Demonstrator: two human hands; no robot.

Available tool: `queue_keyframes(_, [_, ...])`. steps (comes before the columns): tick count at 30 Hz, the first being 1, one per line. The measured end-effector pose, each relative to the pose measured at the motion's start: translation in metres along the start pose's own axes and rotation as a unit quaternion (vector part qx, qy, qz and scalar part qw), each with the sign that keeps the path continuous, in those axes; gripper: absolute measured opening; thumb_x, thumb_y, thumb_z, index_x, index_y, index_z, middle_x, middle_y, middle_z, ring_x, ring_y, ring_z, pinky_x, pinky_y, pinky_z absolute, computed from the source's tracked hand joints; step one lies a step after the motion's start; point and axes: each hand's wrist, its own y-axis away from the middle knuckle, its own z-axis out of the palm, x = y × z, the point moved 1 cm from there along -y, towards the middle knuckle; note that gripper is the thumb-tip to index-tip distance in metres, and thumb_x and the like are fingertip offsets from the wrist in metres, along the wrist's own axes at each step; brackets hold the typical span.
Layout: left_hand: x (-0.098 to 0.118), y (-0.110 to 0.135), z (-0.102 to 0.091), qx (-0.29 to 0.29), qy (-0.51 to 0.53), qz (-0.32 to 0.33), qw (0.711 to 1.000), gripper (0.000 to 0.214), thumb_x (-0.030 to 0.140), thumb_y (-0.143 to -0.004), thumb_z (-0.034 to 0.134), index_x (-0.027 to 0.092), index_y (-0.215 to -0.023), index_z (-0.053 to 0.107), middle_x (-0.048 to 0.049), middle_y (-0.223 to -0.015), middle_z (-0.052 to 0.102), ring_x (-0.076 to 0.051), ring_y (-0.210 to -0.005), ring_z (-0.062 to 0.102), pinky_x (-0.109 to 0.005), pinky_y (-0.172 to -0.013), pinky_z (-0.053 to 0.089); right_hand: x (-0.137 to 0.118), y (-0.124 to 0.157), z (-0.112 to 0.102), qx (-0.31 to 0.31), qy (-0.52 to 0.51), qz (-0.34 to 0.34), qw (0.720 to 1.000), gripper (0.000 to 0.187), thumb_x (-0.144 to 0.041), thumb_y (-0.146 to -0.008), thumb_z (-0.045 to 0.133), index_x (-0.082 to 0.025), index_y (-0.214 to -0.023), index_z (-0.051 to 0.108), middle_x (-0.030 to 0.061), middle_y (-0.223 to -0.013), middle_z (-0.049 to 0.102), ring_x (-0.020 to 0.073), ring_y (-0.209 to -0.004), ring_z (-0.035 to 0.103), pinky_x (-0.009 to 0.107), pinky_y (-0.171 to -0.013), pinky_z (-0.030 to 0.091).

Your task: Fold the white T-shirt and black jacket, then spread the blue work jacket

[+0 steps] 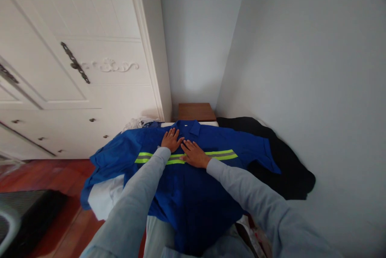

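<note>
A blue work shirt [187,193] with a yellow-green and grey reflective stripe [221,154] lies spread out flat in front of me, collar at the far end. My left hand [171,139] rests flat on its upper chest, fingers stretched out, a ring on one finger. My right hand [194,154] lies flat beside it on the stripe, fingers pointing left and touching the left hand. Both hands press on the cloth and hold nothing. Grey sleeves cover both of my arms.
A black garment [286,169] lies to the right against the grey wall. A white wardrobe [75,89] with dark metal handles stands at the left. A small wooden table [196,111] sits in the far corner. White cloth [104,197] shows under the shirt; wood floor lies at left.
</note>
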Motion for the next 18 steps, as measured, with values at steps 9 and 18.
queue_keyframes(9, [-0.002, 0.001, -0.002, -0.012, 0.001, -0.006, 1.000, 0.075, 0.062, -0.097, 0.022, 0.016, -0.156, 0.032, -0.0148, -0.164, 0.026, -0.031, -0.153, 0.021, -0.048, -0.125, 0.019, 0.088, 0.063, -0.051, -0.139, 0.021, 0.131, 0.981, 0.073, -0.062, -0.099, 0.034, -0.017, -0.157, 0.035, 0.0186, -0.162, 0.026, 0.0349, -0.150, 0.026, 0.057, -0.119, 0.024])
queue_keyframes(18, [-0.002, -0.001, -0.001, -0.010, -0.001, -0.013, 1.000, 0.074, 0.061, -0.098, 0.023, 0.017, -0.156, 0.031, -0.0139, -0.164, 0.027, -0.030, -0.153, 0.023, -0.049, -0.125, 0.019, 0.192, 0.139, -0.081, -0.152, 0.039, 0.208, 0.965, 0.078, -0.064, -0.096, 0.037, -0.020, -0.159, 0.027, 0.0141, -0.165, 0.018, 0.0328, -0.153, 0.014, 0.057, -0.122, 0.016])
